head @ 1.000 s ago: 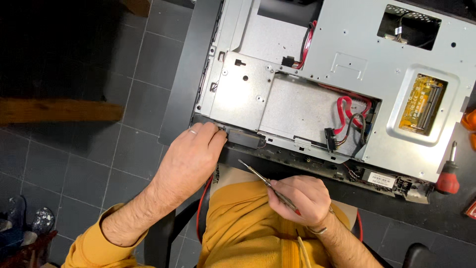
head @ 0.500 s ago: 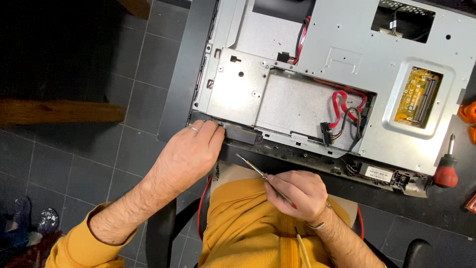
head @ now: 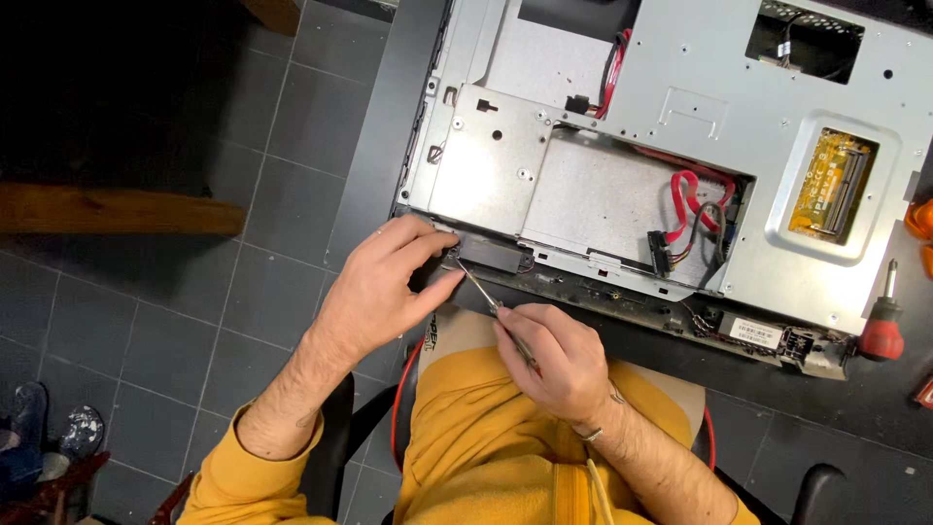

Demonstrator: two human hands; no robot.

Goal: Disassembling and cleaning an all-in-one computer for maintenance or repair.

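Note:
A large silver metal chassis (head: 680, 87) of an opened computer lies on the dark table, with red cables (head: 692, 199) and a yellow circuit board (head: 834, 185) showing through openings. My left hand (head: 384, 287) grips the near left corner, fingers on a black bar-shaped part (head: 496, 255) along the front edge. My right hand (head: 554, 360) holds a thin screwdriver (head: 483, 295) like a pen. Its tip rests at the left end of the black part, right beside my left fingertips.
A red-handled screwdriver (head: 882, 326) lies at the chassis's near right corner. Orange objects (head: 919, 228) sit at the right edge. A wooden beam (head: 117, 209) crosses the tiled floor on the left. I sit in a chair with black armrests (head: 335, 437).
My right hand has brought the thin screwdriver up and left, so its tip now meets the black part by my left fingers. The view has shifted slightly.

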